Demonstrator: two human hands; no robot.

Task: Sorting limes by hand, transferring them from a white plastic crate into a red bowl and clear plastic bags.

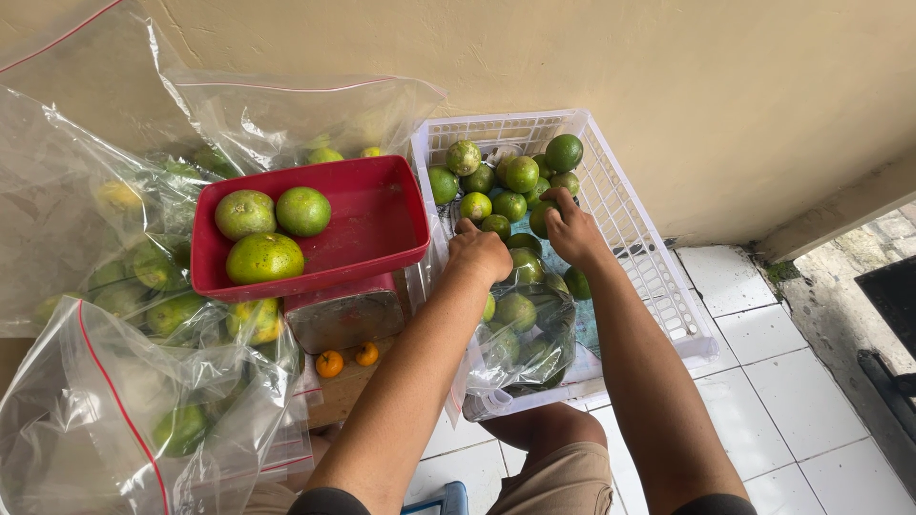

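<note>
Both hands were seen inside a white plastic crate (658, 277) that was placed on the tiled floor (801, 401) against a yellowish wall (668, 67). The right hand (575, 232) was laid on a green citrus fruit (542, 217) in the pile, with its fingers (558, 198) curled over it; whether the fruit was truly gripped could not be told. The left hand (480, 253) was closed into a loose fist just beside it, and what it held, if anything, was hidden. A clear plastic bag (520, 353) with more green fruits was lying in the near part of the crate. To the left, a red tray (377, 224) with three large green fruits was standing on a scale (345, 319). Two small orange fruits (345, 360) were seen below it. Clear bags with fruit (114, 286) were placed around.
</note>
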